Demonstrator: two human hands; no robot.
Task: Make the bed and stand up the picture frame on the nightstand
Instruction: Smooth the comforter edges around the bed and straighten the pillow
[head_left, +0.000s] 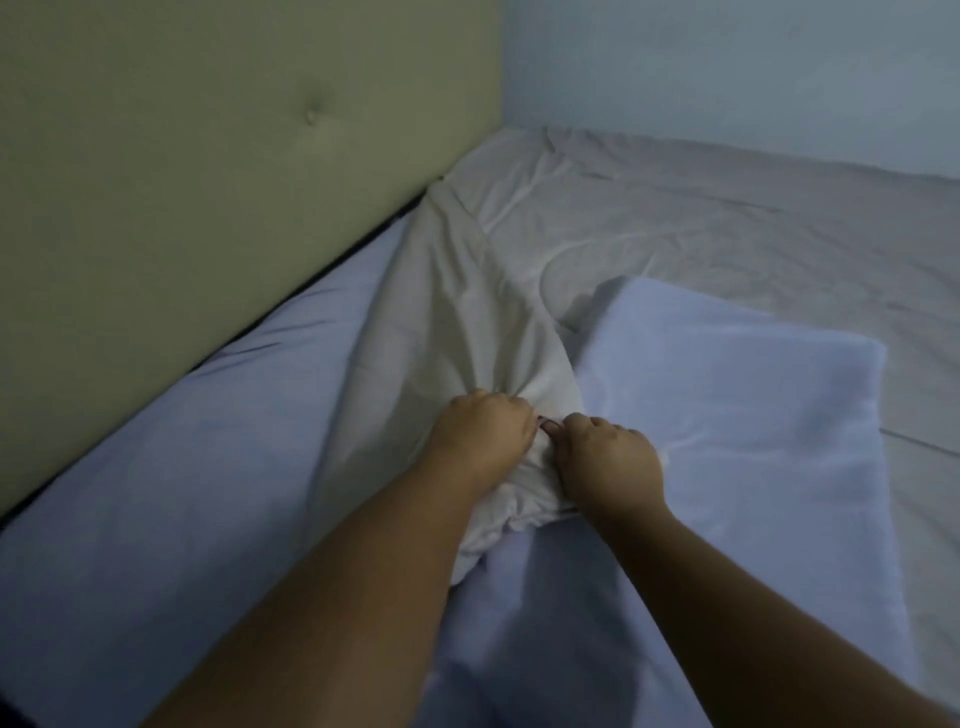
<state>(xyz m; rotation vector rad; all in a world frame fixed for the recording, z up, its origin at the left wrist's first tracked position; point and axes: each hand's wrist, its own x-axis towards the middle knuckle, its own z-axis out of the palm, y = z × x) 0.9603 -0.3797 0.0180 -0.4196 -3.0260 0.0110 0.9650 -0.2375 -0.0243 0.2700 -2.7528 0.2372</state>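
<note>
Beige sheet (457, 332) is bunched in both fists: left hand (480, 441) and right hand (608, 460) clench it side by side, forearms outstretched. Its rumpled length runs far toward the olive headboard (208, 182); a lavender pillow (727, 415) lies just right.

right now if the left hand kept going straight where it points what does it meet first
The beige sheet: the left hand grips its bunched fold, and that fold runs on ahead. Past it, probably the corner of the lavender pillow, though depth is unclear.

Pillow (727, 395) near end behind R forearm (769, 629)
</note>
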